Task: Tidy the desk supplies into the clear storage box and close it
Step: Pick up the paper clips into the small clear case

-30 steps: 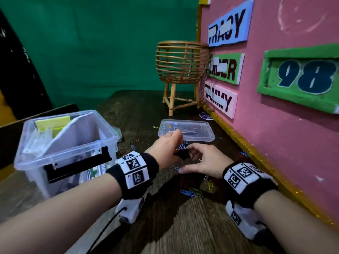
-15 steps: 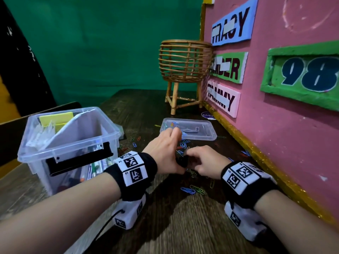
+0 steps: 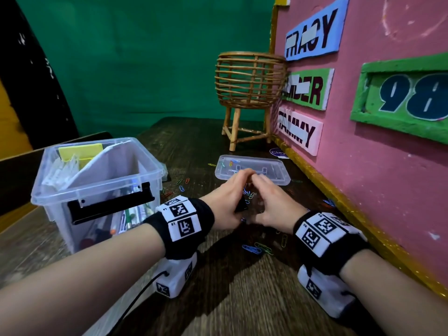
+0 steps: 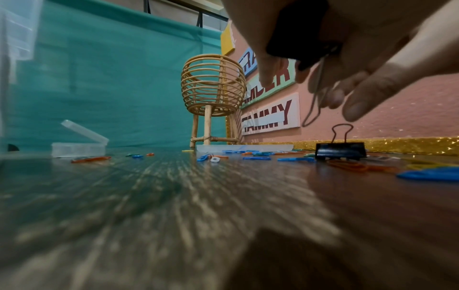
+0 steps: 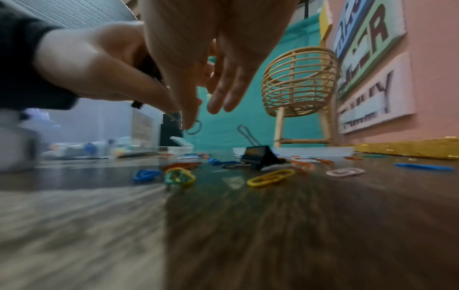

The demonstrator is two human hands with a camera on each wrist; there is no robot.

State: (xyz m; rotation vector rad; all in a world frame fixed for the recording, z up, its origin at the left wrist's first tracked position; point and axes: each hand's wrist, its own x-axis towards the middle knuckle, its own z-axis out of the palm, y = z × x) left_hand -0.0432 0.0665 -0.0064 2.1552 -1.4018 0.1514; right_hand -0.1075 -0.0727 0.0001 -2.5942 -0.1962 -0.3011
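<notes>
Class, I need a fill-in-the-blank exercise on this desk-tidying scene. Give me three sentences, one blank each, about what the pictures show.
1. The left hand holds a ____ binder clip.
2. The clear storage box stands open; its lid lies flat on the ____ beside the pink wall.
3. A second binder clip sits on the desk among scattered coloured ____.

Missing words: black; desk; paper clips
</notes>
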